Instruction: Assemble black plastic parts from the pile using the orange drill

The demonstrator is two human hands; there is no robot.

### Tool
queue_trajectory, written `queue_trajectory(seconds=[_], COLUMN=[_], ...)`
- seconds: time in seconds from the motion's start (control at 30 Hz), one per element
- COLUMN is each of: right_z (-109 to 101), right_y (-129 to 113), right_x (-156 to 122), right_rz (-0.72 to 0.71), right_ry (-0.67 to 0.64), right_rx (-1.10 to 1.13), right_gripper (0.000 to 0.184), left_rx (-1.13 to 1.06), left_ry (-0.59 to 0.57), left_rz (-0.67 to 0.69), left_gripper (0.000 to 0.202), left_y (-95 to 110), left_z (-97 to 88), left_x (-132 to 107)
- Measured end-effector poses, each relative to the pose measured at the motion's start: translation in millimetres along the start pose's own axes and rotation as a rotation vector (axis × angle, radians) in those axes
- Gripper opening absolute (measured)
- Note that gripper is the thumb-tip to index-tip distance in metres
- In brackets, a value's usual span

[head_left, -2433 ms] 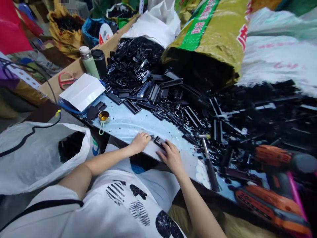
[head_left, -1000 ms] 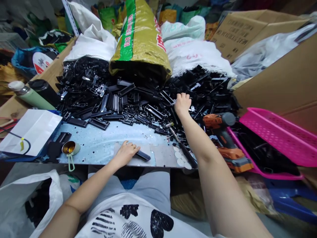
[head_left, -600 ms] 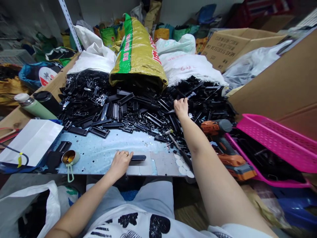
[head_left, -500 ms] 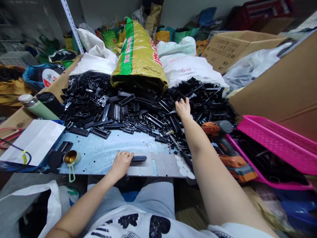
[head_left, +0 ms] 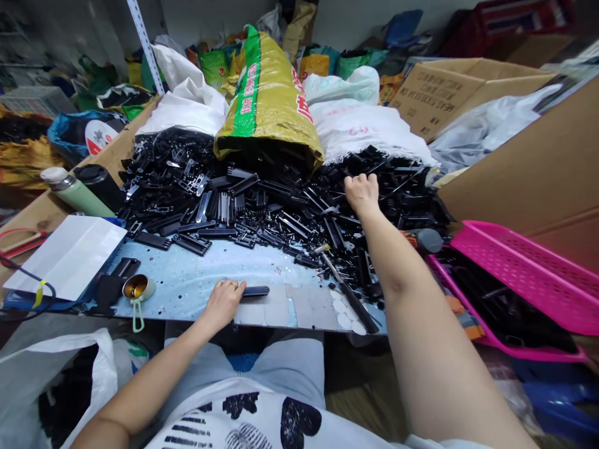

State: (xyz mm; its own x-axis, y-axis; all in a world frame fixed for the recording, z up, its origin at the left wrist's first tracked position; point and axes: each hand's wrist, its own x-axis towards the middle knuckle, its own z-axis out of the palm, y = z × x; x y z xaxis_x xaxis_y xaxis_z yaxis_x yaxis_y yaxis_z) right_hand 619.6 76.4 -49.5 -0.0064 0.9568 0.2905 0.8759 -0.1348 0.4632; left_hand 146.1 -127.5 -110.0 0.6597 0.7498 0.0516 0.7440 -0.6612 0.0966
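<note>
Head view: my left hand [head_left: 223, 301] presses flat on a black strip [head_left: 255, 291]; at one o'clock, my right hand [head_left: 361, 190] closes into the black parts heap [head_left: 262, 199], grip unclear.

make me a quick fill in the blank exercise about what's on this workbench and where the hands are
1. The right hand reaches into the pile of black plastic parts, while the left hand rests on the ____ tabletop.
2. The left hand touches a single ____ strip lying flat beside its fingers.
3. The basket at the right edge of the bench is ____.
4. The sack lying open toward the pile is mainly ____.

Missing words: blue; black; pink; yellow
</note>
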Motion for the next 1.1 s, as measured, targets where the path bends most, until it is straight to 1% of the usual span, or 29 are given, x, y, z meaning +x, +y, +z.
queue_trajectory(seconds=[0.07,0.13,0.2,0.3,0.37,0.4,0.43,0.5,0.57,0.63,0.7,0.77,0.83,0.9,0.97,1.03,1.1], right_z=[-5.3,-7.1,-4.7,4.4,10.6,12.7,14.0,13.7,10.7,7.3,5.0,3.0,-1.6,-12.8,-33.3,-62.7,-96.3], right_y=[6.3,5.9,-1.5,-18.5,-26.7,-28.3,-27.9,-20.7,-7.1,8.2,20.1,25.2,23.5,17.7,11.4,5.5,-4.3], right_x=[-1.7,-3.5,-5.7,-8.2,-8.3,-7.9,-7.2,-5.7,-5.2,-7.2,-12.2,-18.9,-23.5,-22.3,-14.7,-4.4,1.7], right_rz=[-0.007,-0.04,-0.084,-0.141,-0.128,-0.115,-0.102,-0.078,-0.039,0.036,0.094,0.098,0.033,-0.062,-0.122,-0.095,-0.039], right_ry=[-0.006,-0.049,-0.095,-0.196,-0.241,-0.244,-0.232,-0.167,-0.09,-0.022,0.005,0.006,0.01,0.039,0.077,0.138,0.234], right_rx=[0.032,0.043,0.043,0.037,0.036,0.04,0.048,0.073,0.089,0.118,0.168,0.221,0.238,0.25,0.293,0.379,0.53], right_gripper=[0.037,0.035,0.033,0.03,0.029,0.029,0.029,0.03,0.03,0.028,0.03,0.034,0.035,0.035,0.038,0.046,0.054], left_rx=[-0.006,0.0,-0.002,-0.056,-0.101,-0.117,-0.129,-0.146,-0.156,-0.163,-0.167,-0.167,-0.159,-0.153,-0.153,-0.185,-0.307], left_ry=[-0.014,-0.031,-0.041,-0.033,-0.022,-0.016,-0.01,0.004,0.016,0.019,0.012,0.005,0.001,-0.004,-0.011,-0.005,0.051], left_rz=[-0.007,-0.008,-0.014,-0.003,0.018,0.024,0.025,0.023,0.028,0.034,0.031,0.022,0.014,0.016,0.021,0.008,-0.041], left_gripper=[0.035,0.035,0.035,0.038,0.04,0.039,0.039,0.038,0.037,0.037,0.037,0.036,0.036,0.037,0.037,0.037,0.039], left_y=[-1.4,-0.2,3.2,9.7,12.9,13.8,14.2,13.7,12.7,12.0,12.0,12.6,13.2,13.5,13.6,13.9,14.8], left_z=[3.1,5.4,6.9,9.8,13.5,15.9,18.3,22.5,24.9,25.1,23.7,22.1,21.2,21.7,23.0,23.4,20.0], left_x=[-1.2,-1.2,-0.2,2.3,4.1,4.9,5.5,6.0,5.8,5.7,6.2,7.5,8.5,8.4,7.3,6.7,9.1])
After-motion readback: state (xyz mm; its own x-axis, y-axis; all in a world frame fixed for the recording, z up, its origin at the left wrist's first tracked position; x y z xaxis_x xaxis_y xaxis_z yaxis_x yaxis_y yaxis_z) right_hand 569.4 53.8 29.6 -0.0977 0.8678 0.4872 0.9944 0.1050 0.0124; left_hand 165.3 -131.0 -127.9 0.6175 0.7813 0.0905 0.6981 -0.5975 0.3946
